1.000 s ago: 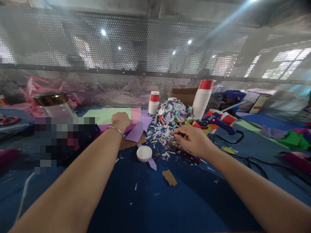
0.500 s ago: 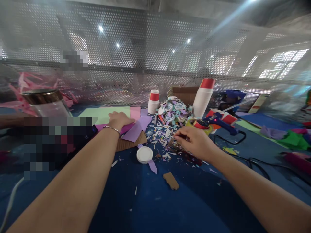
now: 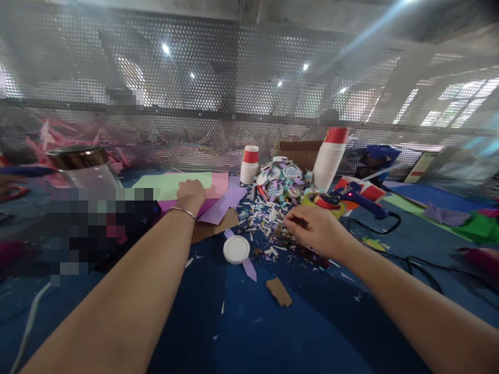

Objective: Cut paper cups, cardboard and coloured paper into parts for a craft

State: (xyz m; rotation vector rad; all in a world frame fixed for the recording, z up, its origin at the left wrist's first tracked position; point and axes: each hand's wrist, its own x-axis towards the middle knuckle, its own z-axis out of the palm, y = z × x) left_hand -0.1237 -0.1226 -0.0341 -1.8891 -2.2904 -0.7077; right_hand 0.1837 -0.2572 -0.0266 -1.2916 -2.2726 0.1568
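My left hand [image 3: 191, 194] lies over the light green paper [image 3: 163, 183], beside pink paper [image 3: 219, 185]. Its fingers are mostly hidden behind the back of the hand. Purple sheets [image 3: 224, 208] and corrugated cardboard [image 3: 216, 228] lie beneath and beside it. Over a heap of paper scraps [image 3: 265, 215] hovers my right hand [image 3: 314, 228], fingers curled together; whether anything small is between them is hidden. Between the hands, a white paper disc [image 3: 236, 249] rests on a purple paper strip [image 3: 249, 269] with a pointed end. Nearer me is a torn cardboard piece [image 3: 279, 292].
Stacked cups [image 3: 330, 158] and a shorter stack [image 3: 249, 169] flank a pile of decorated discs [image 3: 278, 176]. A blue glue gun [image 3: 360, 198] with a black cord and yellow tape [image 3: 337, 210] are at right. A lidded jar [image 3: 88, 171] stands left; another person's hand [image 3: 5, 188] is beyond it.
My left hand's thumb, stretched out across the purple paper before, no longer shows, and the hand looks more bunched. My right hand stays over the scraps. The view has shifted slightly.
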